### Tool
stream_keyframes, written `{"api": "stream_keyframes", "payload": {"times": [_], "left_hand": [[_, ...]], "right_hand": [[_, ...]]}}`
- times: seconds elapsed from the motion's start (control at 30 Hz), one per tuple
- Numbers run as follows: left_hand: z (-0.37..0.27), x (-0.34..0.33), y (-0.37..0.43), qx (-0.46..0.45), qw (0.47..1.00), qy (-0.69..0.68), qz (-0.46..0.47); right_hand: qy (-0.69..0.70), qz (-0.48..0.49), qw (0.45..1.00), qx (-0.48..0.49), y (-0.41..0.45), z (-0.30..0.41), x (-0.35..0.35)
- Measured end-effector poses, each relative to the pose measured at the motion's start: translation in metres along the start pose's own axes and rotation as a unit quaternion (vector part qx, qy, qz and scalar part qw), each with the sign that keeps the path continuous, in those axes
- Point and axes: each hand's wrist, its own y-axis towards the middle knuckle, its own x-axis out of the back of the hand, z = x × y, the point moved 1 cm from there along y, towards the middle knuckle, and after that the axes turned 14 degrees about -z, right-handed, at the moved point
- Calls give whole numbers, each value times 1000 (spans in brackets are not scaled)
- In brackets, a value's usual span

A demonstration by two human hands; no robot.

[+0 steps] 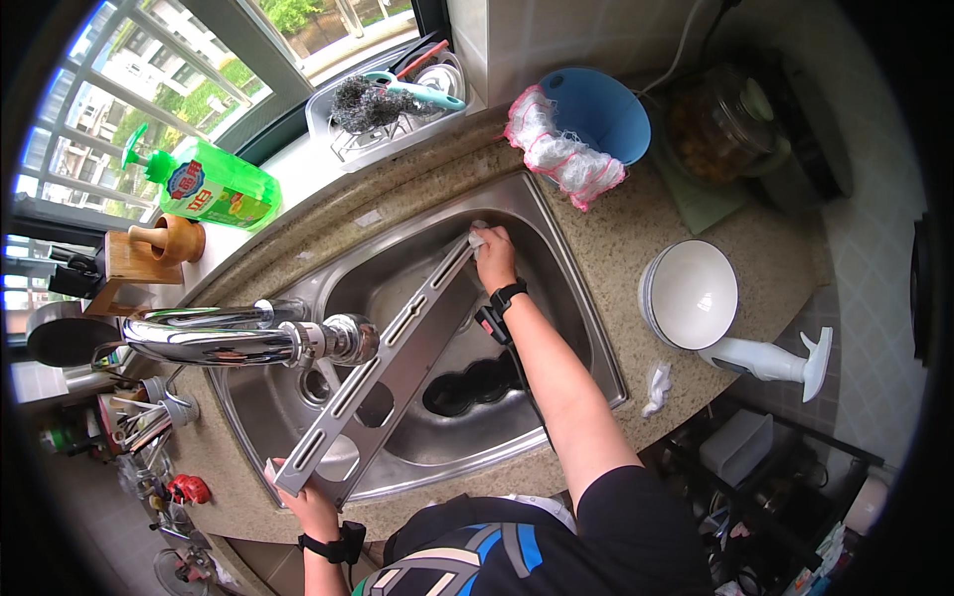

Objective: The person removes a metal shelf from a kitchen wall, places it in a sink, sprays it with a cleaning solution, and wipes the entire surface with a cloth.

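A long grey metal panel (406, 328) with slots along one edge and round cutouts spans the stainless steel sink (514, 197) diagonally. My left hand (305, 506) grips its near left end by the sink's front rim. At the far end, my right hand (496, 257) holds a white wipe (475, 240) against the panel. Wristbands with small devices sit on both wrists. Beneath the panel, a black piece with a scalloped edge (469, 384) lies on the sink floor. The chrome faucet (223, 339) reaches over the sink's left side, close to the panel.
Behind the sink stand a green dish soap bottle (220, 182) and a tray with steel wool (365, 104). At right are a blue bucket (604, 112) with a mesh cloth, stacked white bowls (689, 294), a white spray bottle (768, 361) and a crumpled wipe (657, 389).
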Motion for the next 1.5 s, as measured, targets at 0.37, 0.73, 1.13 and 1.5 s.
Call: {"api": "stream_keyframes", "payload": {"times": [0.37, 0.73, 1.13, 1.5], "left_hand": [[-19, 0, -2, -10, 1000, -8, -3], [-38, -2, -1, -2, 1000, -22, -15], [-34, -2, 1, -36, 999, -6, -22], [-29, -2, 1, -45, 999, 4, -20]], "right_hand": [[83, -64, 994, -37, -66, 55, 9], [487, 205, 738, -419, -26, 69, 44], [15, -3, 1000, -12, -37, 79, 35], [134, 103, 982, 87, -76, 133, 42]]}}
